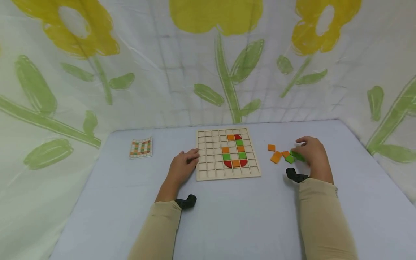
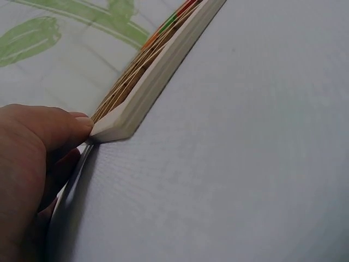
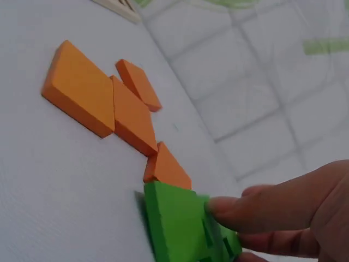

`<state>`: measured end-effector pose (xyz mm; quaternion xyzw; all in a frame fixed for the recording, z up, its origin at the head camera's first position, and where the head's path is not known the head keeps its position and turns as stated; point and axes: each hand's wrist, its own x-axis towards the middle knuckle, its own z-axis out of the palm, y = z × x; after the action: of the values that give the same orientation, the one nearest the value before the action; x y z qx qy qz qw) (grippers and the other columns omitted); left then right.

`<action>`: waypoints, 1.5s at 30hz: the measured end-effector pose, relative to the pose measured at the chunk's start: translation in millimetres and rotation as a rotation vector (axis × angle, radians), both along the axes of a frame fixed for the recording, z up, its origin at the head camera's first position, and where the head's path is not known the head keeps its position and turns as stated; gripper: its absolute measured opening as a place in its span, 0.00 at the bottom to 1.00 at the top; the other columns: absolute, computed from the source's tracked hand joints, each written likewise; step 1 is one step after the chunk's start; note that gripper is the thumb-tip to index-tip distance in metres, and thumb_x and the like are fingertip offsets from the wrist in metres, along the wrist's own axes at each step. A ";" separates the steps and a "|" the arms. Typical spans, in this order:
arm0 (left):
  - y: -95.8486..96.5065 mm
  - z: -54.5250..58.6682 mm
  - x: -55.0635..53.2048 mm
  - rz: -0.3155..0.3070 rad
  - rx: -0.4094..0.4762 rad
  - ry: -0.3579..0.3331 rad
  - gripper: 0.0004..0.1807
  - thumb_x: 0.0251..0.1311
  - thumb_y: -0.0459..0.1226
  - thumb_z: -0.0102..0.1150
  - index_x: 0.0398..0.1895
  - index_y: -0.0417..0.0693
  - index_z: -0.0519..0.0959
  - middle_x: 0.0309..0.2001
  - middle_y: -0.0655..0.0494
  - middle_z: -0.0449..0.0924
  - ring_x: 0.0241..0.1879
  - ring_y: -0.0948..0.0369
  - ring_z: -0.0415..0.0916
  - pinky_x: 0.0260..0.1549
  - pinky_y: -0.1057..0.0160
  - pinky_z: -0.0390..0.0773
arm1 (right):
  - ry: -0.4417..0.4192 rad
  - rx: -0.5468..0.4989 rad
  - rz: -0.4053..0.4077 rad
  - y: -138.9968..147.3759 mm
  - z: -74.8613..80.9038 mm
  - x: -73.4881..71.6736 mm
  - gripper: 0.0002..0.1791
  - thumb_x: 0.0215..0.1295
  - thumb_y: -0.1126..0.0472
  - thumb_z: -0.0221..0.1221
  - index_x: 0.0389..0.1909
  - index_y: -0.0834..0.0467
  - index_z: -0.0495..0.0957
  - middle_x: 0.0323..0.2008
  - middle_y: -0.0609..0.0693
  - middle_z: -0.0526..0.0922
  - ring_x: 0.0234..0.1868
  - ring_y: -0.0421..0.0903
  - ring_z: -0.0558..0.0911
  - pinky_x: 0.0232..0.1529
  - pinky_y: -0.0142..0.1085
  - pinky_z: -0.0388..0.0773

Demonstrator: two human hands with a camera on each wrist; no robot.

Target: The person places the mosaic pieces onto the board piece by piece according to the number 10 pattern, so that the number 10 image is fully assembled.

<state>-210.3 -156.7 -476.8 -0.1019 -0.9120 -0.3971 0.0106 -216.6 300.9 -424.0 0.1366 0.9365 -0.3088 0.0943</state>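
Note:
A pale wooden grid board [image 1: 210,169] lies in the middle of the table. Several orange and green squares and rounded red pieces form a hooked shape on its right half. My left hand [image 1: 182,168] touches the board's left edge, and the left wrist view has the thumb [image 2: 73,128] against a corner. On the right, my right hand [image 1: 313,153] is at the green tiles [image 3: 177,221]. Thumb and fingers pinch at one of them, partly hiding it. Beside these green pieces lie several loose orange tiles [image 3: 82,87], some touching each other.
A small printed pattern card [image 1: 141,148] lies to the left of the board, slightly curled. Behind the table hangs a pale curtain [image 1: 146,90] with painted yellow flowers and green leaves. Both wrists carry black camera mounts.

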 end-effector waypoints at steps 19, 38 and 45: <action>-1.7 -1.6 -0.8 0.005 0.006 0.003 0.15 0.67 0.38 0.59 0.54 0.47 0.83 0.64 0.62 0.75 0.68 0.62 0.69 0.77 0.56 0.52 | 0.020 0.050 0.194 -39.3 -7.4 -22.0 0.25 0.72 0.56 0.51 0.68 0.56 0.70 0.60 0.67 0.71 0.54 0.62 0.72 0.52 0.54 0.78; -0.2 -5.5 3.1 0.000 0.010 0.018 0.14 0.67 0.38 0.59 0.53 0.46 0.84 0.63 0.63 0.76 0.67 0.62 0.70 0.76 0.58 0.53 | 0.063 0.152 0.366 -69.6 -12.7 -22.0 0.25 0.74 0.51 0.52 0.62 0.64 0.75 0.62 0.68 0.70 0.63 0.68 0.68 0.66 0.62 0.65; -1.0 -0.8 1.5 -0.003 0.004 0.024 0.15 0.67 0.38 0.59 0.54 0.46 0.83 0.64 0.62 0.76 0.67 0.62 0.70 0.76 0.59 0.53 | 0.023 0.087 0.332 -85.7 -7.8 -25.2 0.23 0.71 0.55 0.56 0.63 0.59 0.76 0.66 0.62 0.72 0.67 0.65 0.67 0.68 0.62 0.64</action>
<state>-208.7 -157.7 -477.6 -0.1082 -0.9109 -0.3977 0.0213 -241.8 215.2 -431.8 -0.0194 0.9597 -0.2499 0.1274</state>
